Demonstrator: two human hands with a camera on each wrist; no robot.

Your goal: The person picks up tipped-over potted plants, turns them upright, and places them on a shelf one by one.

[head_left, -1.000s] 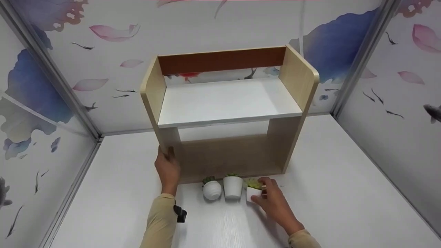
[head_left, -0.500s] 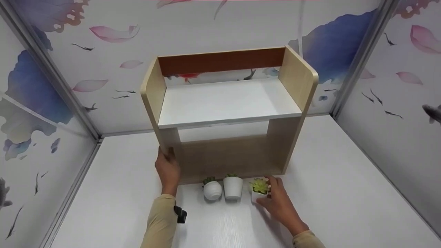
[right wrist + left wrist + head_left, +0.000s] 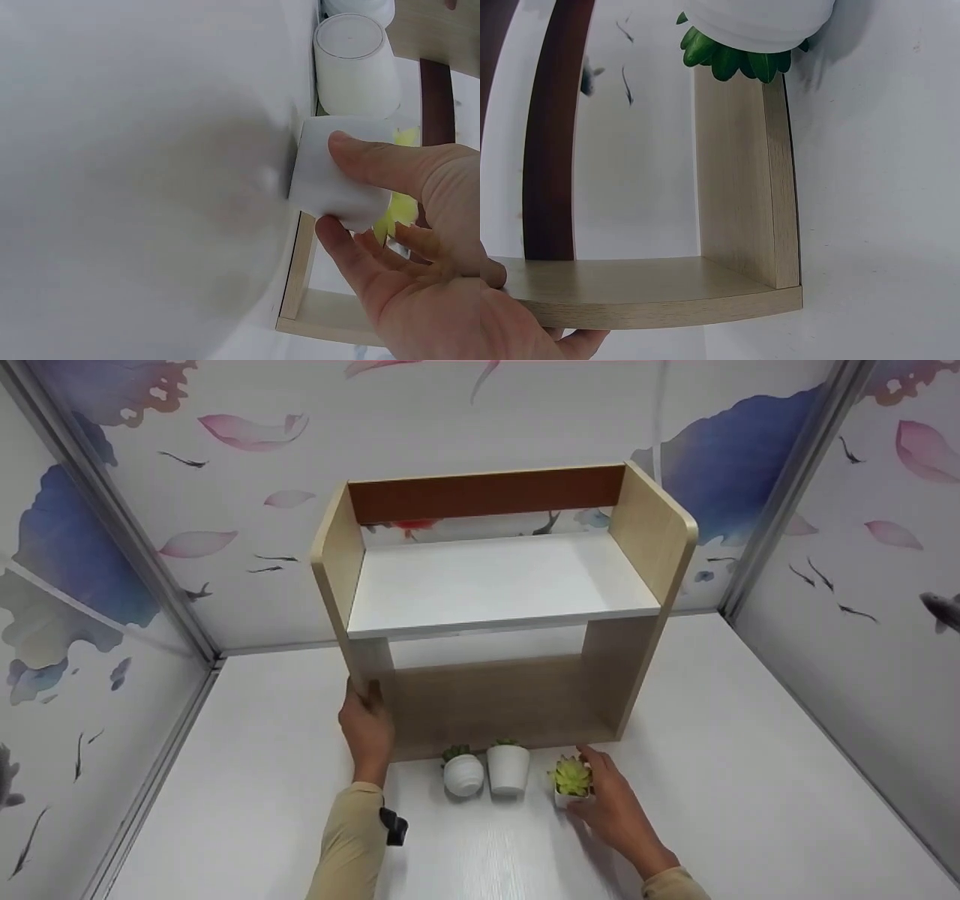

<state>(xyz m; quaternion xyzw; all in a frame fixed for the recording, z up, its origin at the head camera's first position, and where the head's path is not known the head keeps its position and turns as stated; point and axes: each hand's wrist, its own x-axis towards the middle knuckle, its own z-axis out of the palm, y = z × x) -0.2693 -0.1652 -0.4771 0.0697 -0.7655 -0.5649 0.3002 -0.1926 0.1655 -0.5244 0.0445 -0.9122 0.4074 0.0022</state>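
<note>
A small two-tier wooden shelf (image 3: 495,577) stands on the white table, and my left hand (image 3: 366,731) grips the lower front of its left side panel. In the left wrist view the thumb (image 3: 490,270) is inside the panel with the fingers under its outer side. My right hand (image 3: 616,810) holds a white square pot (image 3: 337,176) between thumb and fingers, with a yellow-green succulent (image 3: 572,776) in it. That pot is upright, just in front of the shelf's right half. To its left are a tapered white pot (image 3: 508,770) and a round ribbed pot (image 3: 463,777), both lying tilted toward the shelf.
Printed white panels (image 3: 480,420) enclose the table (image 3: 750,780) at the back and sides. Dark green leaves (image 3: 727,61) of the round pot overlap the shelf's bottom board in the left wrist view. A brown rail (image 3: 487,493) spans the shelf's top back.
My right hand has shifted the square pot to the right and slightly nearer, away from the tapered pot. Its succulent now shows more from above. The left hand keeps its grip.
</note>
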